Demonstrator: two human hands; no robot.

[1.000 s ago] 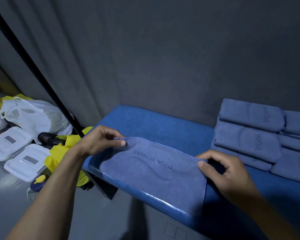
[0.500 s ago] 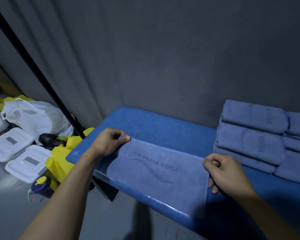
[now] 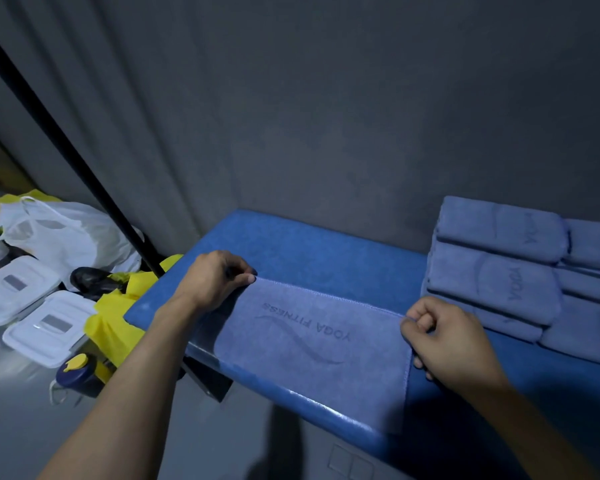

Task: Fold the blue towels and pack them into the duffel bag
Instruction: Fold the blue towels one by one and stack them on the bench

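Grey curtain behind, blue bench point(image 3: 312, 251) in front; towel point(image 3: 312, 344) lay flat on it, near edge overhanging; left hand point(image 3: 212, 282) and right hand point(image 3: 447, 341) each pinched a far corner; mid-fold; next probably needs corners aligned; folded stack point(image 3: 520, 271) right; bag unseen.

Dim bluish light falls from above me, glinting along the glossy front edge of the padded blue bench point(image 3: 326, 407), while wide-angle bending curves the soft, shadowed corners.
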